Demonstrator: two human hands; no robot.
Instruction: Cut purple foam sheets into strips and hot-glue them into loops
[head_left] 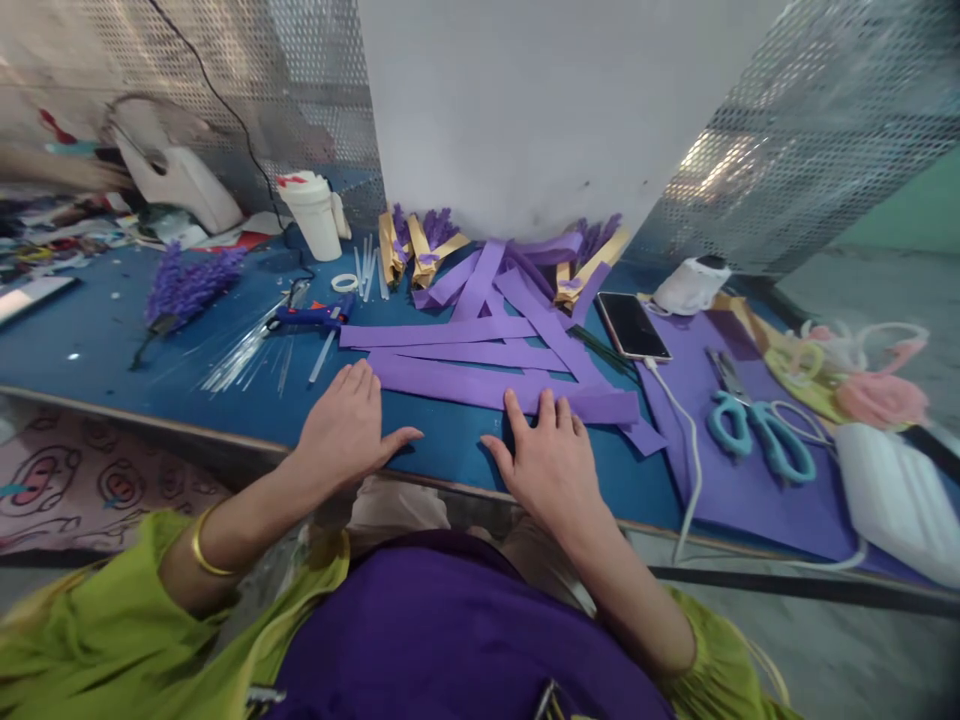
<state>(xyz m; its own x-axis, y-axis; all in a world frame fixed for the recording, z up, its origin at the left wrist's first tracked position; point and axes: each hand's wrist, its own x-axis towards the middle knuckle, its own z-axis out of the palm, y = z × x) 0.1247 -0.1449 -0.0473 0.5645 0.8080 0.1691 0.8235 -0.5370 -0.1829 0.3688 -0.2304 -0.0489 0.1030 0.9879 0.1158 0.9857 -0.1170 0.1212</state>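
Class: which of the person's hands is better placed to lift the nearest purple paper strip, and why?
Probably the right hand: its fingertips already rest on the nearest purple strip. The left hand lies flat on the blue table beside the strip's end.

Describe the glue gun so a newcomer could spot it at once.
On the blue table, look just beyond the left hand, left of the purple paper strips. The glue gun lies flat there, the only blue tool, beside clear glue sticks.
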